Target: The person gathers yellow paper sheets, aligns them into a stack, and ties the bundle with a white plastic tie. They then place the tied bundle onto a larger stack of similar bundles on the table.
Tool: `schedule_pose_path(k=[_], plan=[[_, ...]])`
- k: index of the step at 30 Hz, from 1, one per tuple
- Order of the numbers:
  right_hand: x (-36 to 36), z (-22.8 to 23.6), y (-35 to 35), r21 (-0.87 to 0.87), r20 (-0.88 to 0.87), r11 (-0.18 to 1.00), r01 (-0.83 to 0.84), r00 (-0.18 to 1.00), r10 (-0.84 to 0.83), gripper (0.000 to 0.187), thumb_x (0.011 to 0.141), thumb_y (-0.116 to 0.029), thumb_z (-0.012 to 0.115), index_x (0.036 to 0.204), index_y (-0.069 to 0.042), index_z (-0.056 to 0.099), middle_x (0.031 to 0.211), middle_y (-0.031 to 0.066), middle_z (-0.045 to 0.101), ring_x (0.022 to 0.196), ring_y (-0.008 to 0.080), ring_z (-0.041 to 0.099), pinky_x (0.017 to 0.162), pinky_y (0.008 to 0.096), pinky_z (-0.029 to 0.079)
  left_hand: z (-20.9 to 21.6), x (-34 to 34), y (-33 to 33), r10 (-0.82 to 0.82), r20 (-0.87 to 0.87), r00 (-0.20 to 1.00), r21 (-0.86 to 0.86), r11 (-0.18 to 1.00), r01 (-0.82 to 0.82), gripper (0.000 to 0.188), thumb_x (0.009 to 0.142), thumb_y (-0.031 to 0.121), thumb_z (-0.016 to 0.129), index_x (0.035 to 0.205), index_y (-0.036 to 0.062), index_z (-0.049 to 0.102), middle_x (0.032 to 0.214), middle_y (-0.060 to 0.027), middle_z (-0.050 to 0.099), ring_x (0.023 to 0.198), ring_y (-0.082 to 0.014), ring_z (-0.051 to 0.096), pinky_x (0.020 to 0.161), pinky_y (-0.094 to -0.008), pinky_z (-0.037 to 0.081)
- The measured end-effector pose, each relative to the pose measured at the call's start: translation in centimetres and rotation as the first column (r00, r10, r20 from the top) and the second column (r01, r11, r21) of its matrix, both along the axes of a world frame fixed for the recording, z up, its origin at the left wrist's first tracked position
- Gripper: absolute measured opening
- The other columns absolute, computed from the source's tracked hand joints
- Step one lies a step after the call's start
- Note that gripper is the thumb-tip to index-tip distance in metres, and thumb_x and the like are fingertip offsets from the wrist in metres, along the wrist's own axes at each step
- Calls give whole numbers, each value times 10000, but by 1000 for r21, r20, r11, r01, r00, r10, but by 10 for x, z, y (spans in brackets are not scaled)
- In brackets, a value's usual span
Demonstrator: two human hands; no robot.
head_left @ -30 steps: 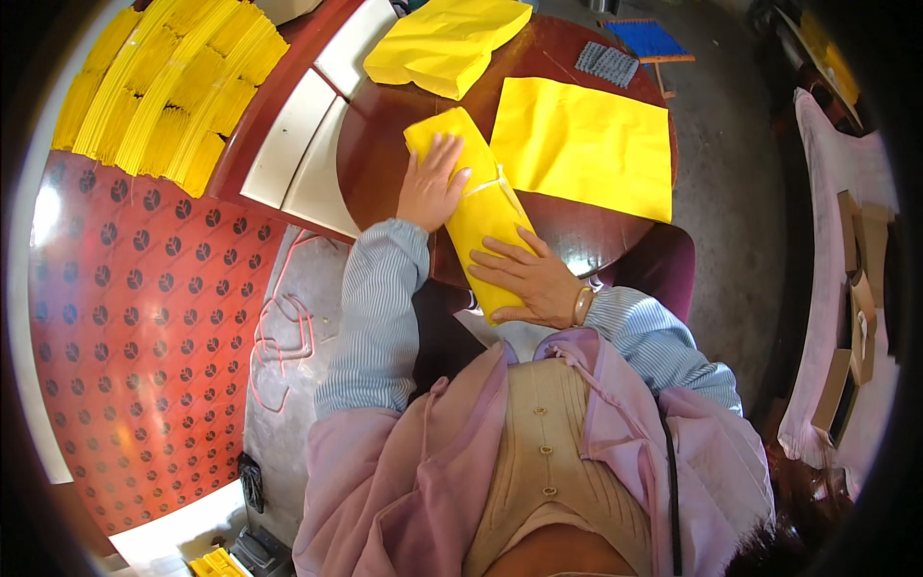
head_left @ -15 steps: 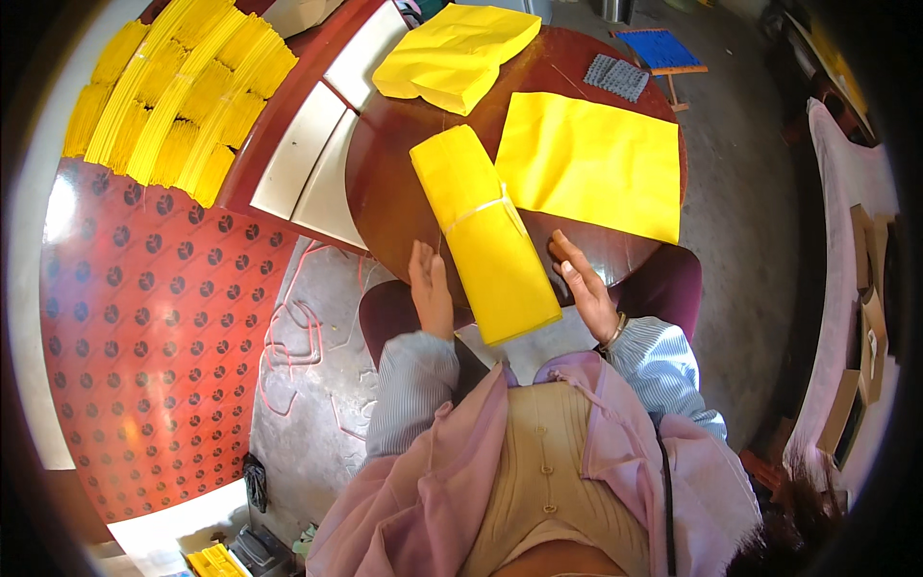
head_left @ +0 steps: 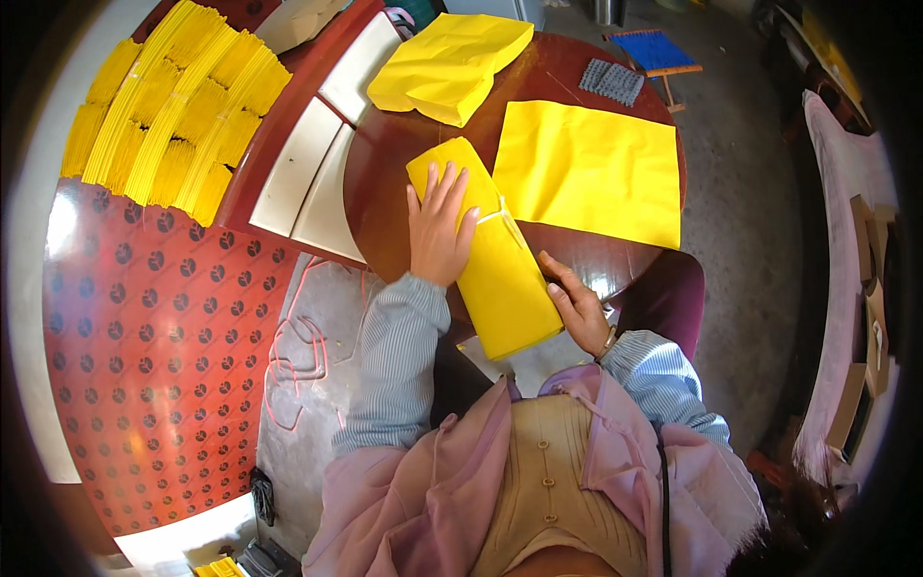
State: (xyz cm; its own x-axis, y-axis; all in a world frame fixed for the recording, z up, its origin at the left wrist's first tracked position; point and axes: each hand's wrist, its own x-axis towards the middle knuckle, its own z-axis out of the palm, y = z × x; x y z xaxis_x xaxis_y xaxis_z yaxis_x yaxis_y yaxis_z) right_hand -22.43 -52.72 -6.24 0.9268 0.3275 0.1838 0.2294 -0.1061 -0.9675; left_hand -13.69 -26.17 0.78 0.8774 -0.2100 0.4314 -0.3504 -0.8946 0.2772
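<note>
A long, thick bundle of folded yellow sheets (head_left: 510,298), bound across its middle by a thin white band (head_left: 492,215), lies slanted over the near edge of a round brown table (head_left: 375,183). My left hand (head_left: 440,226) rests on the upper left part of the bundle, palm down with fingers spread. Beside the lower right edge of the bundle is my right hand (head_left: 580,310), its thumb and forefinger apart and its fingertips at that edge; the other fingers are mostly hidden. A flat yellow sheet (head_left: 586,173) lies right of the bundle, and a puffed yellow bag-like piece (head_left: 447,62) lies beyond it.
Small grey textured pads (head_left: 612,82) sit at the table's far right. A blue-topped stool (head_left: 654,51) stands behind. To the left are white drawers (head_left: 296,165), stacked yellow bundles (head_left: 178,111) and a red patterned board (head_left: 163,356). Pink cord (head_left: 298,351) lies on the floor.
My left hand has come up from beside the bundle onto its top. My right hand has moved slightly down and in, to the bundle's right edge. The bundle stays in nearly the same place.
</note>
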Motion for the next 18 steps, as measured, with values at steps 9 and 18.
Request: schedule_pose_path(k=[9, 18], plan=[[4, 4, -1, 18, -55, 1000, -7, 998, 8, 463, 1097, -86, 488, 1548, 13, 462, 1474, 189, 591, 1362, 260, 574, 1160, 342, 413, -16, 16, 9, 92, -144, 985, 231, 971, -57, 550, 1071, 374, 522, 1524, 61, 510, 1630, -117, 457, 1588, -261, 276, 1275, -641, 63], [3, 8, -1, -13, -35, 999, 52, 998, -52, 391, 1059, -97, 568, 1433, 20, 579, 1360, 218, 652, 1272, 349, 623, 1088, 380, 470, -30, 20, 19, 89, -175, 981, -95, 990, -106, 589, 1077, 291, 490, 1603, 55, 371, 1701, -167, 307, 1591, -320, 254, 1284, -594, 105]])
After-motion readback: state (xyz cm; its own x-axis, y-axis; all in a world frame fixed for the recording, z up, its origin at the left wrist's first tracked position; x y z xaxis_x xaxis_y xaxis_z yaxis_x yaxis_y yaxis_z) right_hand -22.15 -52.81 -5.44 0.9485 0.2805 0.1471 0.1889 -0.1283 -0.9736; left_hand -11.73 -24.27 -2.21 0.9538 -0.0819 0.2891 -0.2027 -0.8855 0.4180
